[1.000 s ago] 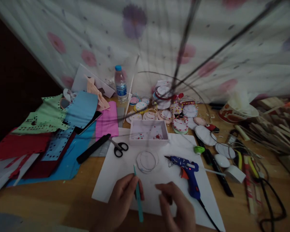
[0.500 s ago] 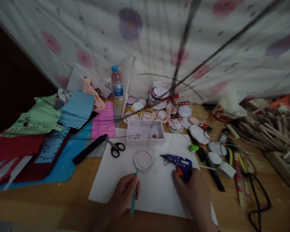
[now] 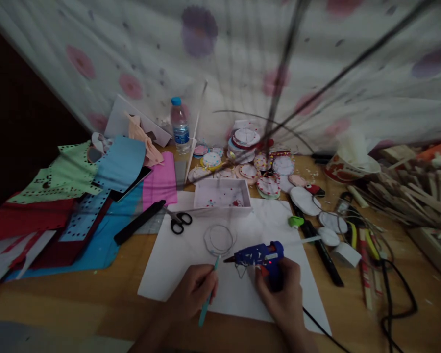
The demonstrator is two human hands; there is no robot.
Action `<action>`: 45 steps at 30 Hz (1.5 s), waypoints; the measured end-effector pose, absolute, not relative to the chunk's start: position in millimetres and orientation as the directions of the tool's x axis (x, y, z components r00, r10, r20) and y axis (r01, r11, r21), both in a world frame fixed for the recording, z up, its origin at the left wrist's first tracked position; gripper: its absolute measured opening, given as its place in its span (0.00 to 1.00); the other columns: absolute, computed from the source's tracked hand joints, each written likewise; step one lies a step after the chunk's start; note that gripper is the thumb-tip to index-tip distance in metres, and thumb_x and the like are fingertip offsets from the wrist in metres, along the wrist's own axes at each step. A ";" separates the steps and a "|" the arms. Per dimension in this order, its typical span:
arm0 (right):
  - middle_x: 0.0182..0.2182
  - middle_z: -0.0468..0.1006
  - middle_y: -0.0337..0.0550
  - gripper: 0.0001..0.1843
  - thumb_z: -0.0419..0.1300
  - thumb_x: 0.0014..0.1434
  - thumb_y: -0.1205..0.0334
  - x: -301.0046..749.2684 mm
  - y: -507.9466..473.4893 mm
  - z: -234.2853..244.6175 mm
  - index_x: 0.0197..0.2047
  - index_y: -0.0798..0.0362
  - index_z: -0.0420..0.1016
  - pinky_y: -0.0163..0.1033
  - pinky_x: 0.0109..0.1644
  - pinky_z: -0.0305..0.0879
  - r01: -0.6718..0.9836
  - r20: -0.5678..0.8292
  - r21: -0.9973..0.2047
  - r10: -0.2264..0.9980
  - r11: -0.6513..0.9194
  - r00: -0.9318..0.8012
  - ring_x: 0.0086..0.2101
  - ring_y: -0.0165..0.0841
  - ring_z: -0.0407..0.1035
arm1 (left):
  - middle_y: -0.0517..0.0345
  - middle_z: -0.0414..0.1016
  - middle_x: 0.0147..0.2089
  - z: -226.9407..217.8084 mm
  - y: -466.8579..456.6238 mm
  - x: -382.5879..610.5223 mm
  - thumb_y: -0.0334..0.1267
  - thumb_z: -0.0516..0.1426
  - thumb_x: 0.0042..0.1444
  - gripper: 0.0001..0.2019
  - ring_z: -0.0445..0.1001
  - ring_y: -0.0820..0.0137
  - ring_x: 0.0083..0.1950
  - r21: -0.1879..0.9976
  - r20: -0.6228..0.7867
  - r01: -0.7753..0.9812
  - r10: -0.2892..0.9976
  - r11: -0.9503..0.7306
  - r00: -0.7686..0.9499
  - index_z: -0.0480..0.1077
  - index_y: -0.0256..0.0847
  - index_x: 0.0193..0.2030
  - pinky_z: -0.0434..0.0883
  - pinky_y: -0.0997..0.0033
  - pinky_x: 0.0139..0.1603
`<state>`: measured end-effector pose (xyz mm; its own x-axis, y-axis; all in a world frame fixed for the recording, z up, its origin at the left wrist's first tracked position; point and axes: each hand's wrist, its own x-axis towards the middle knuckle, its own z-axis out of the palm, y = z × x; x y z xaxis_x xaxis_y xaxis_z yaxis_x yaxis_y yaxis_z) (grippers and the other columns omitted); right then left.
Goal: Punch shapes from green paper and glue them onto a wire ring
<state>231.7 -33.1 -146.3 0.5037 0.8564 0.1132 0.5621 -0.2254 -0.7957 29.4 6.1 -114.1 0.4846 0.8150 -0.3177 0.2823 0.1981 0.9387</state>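
Observation:
My left hand (image 3: pixel 196 290) pinches a slim teal tool (image 3: pixel 205 310), possibly tweezers, whose tip points up at the lower edge of a thin round ring (image 3: pixel 220 239). That ring lies on a white sheet of paper (image 3: pixel 176 245); whether the tip touches it I cannot tell. A blue hot glue gun (image 3: pixel 259 255) is gripped in my right hand (image 3: pixel 284 294), its nozzle aimed left just below and right of the ring. A red light glows on its side, and a white glue stick (image 3: pixel 303 240) sticks out behind.
Behind the ring stands a shallow white box (image 3: pixel 222 212), with scissors (image 3: pixel 181 221) to its left. Decorated round discs (image 3: pixel 248 171) and a water bottle (image 3: pixel 180 125) are farther back. Coloured felt sheets (image 3: pixel 119 164) cover the left; pliers (image 3: pixel 371 245) and wooden sticks (image 3: pixel 400 196) occupy the right.
My right hand has lifted the glue gun and brought it left, its nozzle now close to the ring. The left hand with the teal tool has shifted slightly right.

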 end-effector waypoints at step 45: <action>0.25 0.66 0.36 0.22 0.61 0.51 0.48 244.9 -32.0 -157.4 0.41 0.49 0.56 0.37 0.25 0.61 0.581 0.111 -0.793 0.894 -0.183 0.434 0.22 0.32 0.61 | 0.65 0.58 0.19 -111.1 13.9 26.4 0.39 0.43 0.63 0.19 0.60 0.74 0.23 0.899 -0.347 0.426 0.756 0.100 0.555 0.58 0.40 0.20 0.57 0.76 0.26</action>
<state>244.9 -32.0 -157.4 0.4335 0.8943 0.1110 0.5813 -0.1834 -0.7928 26.4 13.9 -111.1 0.5553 0.7558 -0.3469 0.4262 0.0995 0.8991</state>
